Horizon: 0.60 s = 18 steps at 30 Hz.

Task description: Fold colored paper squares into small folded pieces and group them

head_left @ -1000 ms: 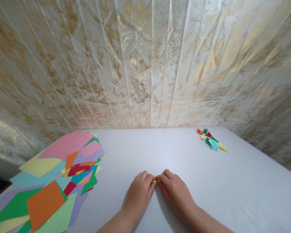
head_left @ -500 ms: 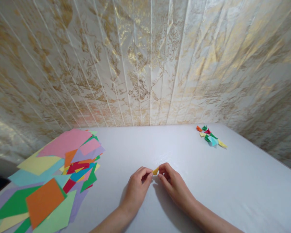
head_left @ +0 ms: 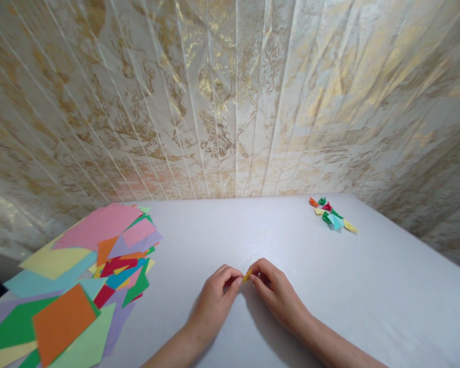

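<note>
Between my two hands is a small folded piece of yellow paper, just above the white table. My left hand pinches its left end between thumb and fingertips. The right end is pinched by my right hand, thumb below and index finger above. Much of the paper is hidden by the fingertips, so its exact folded shape cannot be made out.
Many coloured paper sheets and scraps lie in a spread pile on the left, an orange sheet and a pink sheet among them. Several small folded paper pieces sit at the back right. A gold-patterned curtain hangs behind the table.
My hands have drawn slightly closer together, and less of the yellow paper shows between them. The view has shifted slightly.
</note>
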{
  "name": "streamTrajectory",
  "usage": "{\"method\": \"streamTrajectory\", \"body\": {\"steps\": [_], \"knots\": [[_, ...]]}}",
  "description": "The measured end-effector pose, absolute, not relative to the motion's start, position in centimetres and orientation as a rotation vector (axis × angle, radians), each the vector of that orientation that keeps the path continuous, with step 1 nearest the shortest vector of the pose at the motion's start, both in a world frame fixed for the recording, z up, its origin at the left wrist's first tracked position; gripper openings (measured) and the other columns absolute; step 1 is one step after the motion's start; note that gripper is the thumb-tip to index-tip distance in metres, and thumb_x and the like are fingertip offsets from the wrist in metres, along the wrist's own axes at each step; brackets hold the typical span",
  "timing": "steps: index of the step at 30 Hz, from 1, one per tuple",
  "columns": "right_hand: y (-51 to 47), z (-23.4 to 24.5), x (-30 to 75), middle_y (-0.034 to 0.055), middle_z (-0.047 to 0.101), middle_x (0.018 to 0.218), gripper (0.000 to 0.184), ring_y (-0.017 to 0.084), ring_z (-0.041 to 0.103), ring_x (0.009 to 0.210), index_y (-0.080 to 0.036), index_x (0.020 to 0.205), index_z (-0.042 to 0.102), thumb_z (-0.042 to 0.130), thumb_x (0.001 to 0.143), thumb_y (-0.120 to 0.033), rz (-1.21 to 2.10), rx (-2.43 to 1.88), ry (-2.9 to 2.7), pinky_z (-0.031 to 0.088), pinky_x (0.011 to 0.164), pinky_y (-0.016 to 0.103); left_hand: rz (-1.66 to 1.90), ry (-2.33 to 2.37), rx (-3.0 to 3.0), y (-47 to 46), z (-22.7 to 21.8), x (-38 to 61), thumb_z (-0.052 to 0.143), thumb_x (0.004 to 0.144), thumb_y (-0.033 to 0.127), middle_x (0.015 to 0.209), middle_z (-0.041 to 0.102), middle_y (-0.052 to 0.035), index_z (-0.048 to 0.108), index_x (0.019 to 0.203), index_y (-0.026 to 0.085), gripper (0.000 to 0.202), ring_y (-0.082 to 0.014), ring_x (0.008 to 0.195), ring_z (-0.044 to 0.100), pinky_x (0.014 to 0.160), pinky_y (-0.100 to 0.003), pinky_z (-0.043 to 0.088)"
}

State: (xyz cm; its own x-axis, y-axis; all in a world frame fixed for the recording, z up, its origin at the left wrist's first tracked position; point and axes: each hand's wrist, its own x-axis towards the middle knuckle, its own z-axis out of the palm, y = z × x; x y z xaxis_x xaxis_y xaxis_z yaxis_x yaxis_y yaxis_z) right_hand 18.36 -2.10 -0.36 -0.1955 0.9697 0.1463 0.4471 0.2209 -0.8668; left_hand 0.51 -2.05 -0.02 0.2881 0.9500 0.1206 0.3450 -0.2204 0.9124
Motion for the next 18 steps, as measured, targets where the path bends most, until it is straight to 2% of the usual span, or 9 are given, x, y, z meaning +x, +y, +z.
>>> {"method": "streamTrajectory", "body": {"steps": [6, 18], "knots": [[-2.18, -0.74, 18.35, -0.0004, 0.059, 0.079, 0.013, 0.014, 0.052, 0.069, -0.020, 0.087, 0.062, 0.049, 0.087, -0.019, 0.921, -1.300, -1.750, 0.040, 0.065, 0.026, 0.860, 1.141, 1.648, -2.31, 0.03, 0.75, 0.054, 0.091, 0.031, 0.090, 0.071, -0.0028, 0.066, 0.092, 0.019, 0.017, -0.0181, 0.085, 0.063, 0.080, -0.027, 0.046], [-2.63, -0.52, 17.84, 0.0005, 0.063, 0.086, 0.014, 0.014, 0.056, 0.072, -0.020, 0.093, 0.061, 0.049, 0.087, -0.017, 1.010, -1.227, -1.714, 0.043, 0.067, 0.026, 0.882, 1.148, 1.630, -2.44, -0.16, 0.87, 0.058, 0.088, 0.026, 0.088, 0.068, -0.0006, 0.060, 0.090, 0.021, 0.006, -0.0165, 0.082, 0.063, 0.078, -0.026, 0.047]]}}
